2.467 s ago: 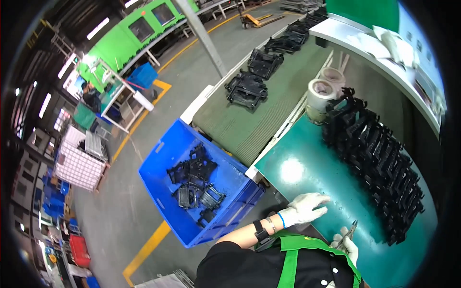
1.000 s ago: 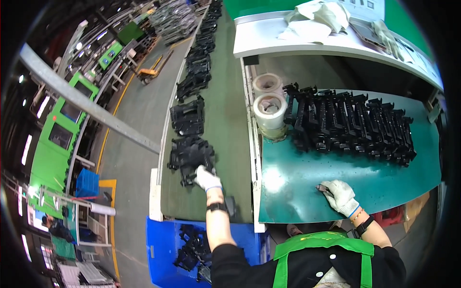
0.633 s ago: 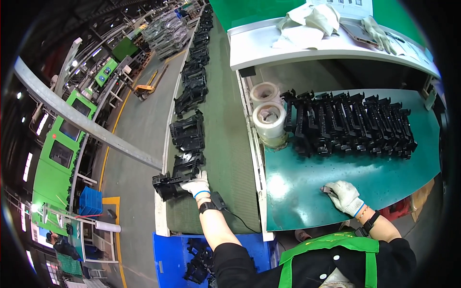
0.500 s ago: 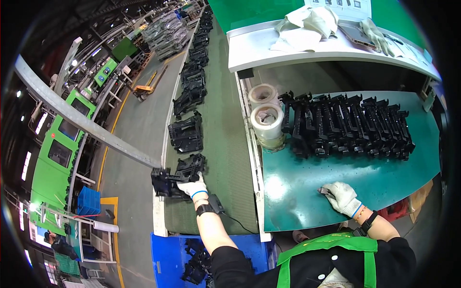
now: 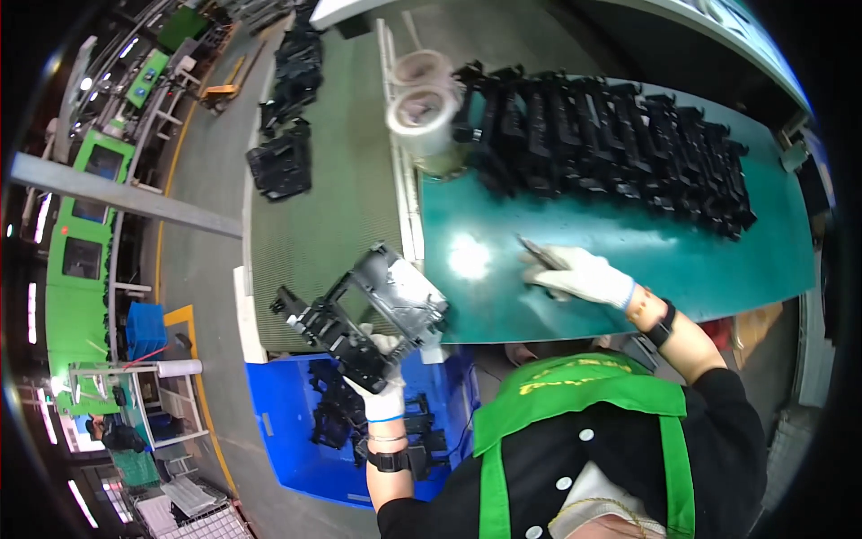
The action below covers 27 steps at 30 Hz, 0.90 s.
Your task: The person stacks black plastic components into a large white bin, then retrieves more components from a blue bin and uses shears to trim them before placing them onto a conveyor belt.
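Observation:
My left hand (image 5: 382,395), in a white glove, grips a black moulded plastic frame (image 5: 402,292) by its near end. The frame is tilted above the conveyor's near end and the blue bin, its right part close to the table edge. My gloved right hand (image 5: 584,274) is closed around small dark nippers (image 5: 544,255), their pointed tip toward the left. It is over the green table (image 5: 628,310), apart from the frame. The gloves hide part of the nippers and the frame's gripped end.
More black frames (image 5: 280,162) lie on the green conveyor (image 5: 346,189). A row of similar frames (image 5: 611,144) stands along the table's far side, beside clear film rolls (image 5: 422,121). The blue bin (image 5: 283,440) below holds several black parts.
My left hand has lifted the frame off the conveyor and brought it nearer and to the right, turning it. My right hand has risen with the nippers. The whole view has shifted.

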Available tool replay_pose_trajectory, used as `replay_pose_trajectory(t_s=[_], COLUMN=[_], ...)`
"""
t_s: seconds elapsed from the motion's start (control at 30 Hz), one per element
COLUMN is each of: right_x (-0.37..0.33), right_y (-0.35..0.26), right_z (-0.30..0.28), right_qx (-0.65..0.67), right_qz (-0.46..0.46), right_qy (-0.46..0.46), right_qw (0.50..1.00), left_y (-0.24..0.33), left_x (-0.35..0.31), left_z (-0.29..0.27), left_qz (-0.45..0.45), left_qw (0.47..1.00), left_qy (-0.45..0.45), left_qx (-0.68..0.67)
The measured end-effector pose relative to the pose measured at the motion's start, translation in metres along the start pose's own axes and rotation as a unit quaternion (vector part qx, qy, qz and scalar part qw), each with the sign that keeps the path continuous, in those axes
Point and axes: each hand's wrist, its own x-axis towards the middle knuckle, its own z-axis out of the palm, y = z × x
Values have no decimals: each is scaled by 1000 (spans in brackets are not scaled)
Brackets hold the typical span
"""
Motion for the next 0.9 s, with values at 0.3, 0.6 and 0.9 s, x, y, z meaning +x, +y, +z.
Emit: replay_pose_trajectory(t_s=[0.3,0.6,0.9], right_x=[-17,-183,-233], right_y=[21,92,143], right_z=[-12,-129,-153], right_qx=[113,69,-123], right_qz=[5,106,94], right_qy=[-34,206,427], right_qw=[993,970,891], left_y=[-152,-153,-198], left_x=[-36,25,78], left_z=[49,109,146], left_qz=[-64,-196,-157], left_qw=[969,560,278], left_qy=[67,-8,-101], left_qx=[230,805,942])
